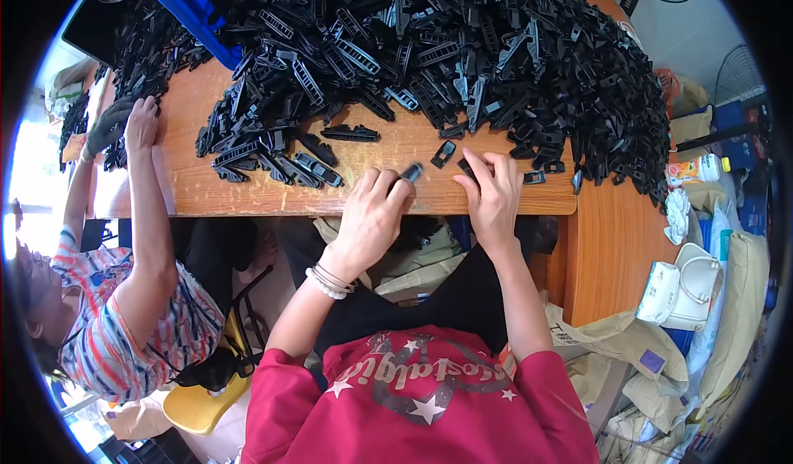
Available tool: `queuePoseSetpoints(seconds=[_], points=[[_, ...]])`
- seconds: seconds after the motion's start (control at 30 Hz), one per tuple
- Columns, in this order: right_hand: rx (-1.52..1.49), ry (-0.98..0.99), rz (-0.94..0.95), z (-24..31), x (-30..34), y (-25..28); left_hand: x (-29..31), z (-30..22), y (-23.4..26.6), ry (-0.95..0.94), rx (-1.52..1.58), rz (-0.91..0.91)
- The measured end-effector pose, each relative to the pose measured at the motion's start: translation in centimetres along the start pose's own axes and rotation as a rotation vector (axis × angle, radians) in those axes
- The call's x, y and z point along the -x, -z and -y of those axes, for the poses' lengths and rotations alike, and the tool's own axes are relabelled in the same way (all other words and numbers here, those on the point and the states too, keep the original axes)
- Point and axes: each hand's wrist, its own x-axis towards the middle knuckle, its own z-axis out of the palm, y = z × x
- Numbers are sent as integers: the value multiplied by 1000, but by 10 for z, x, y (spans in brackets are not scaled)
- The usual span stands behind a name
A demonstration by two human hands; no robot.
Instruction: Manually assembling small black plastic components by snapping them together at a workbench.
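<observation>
Crimson short-sleeved T-shirt [363, 431] (pale stars [428, 409] in front), beaded bracelet [334, 293], black trousers [458, 295].

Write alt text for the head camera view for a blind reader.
A person's left hand pinches a small dark part over a wooden table, with the right hand at a second part; beyond lies a large heap of black pieces. At left, a co-worker in a striped top also reaches forward.

White handbag [699, 305] right; yellow seat [192, 406] lower left; probably fan [735, 78], right rim.
</observation>
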Motion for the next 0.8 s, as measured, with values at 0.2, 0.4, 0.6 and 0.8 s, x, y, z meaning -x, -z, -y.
queuePoseSetpoints(seconds=[0.2,0.4,0.6,0.8], points=[[-892,-527,-22,10,5,10,3,13,5,67,195,-99],[-1320,-850,433,22,-9,19,6,18,4,63,149,-40],[-684,-310,461,15,-1,15,3,21,10,56,187,4],[-674,-165,378,7,-5,7,3,24,10,57,206,21]])
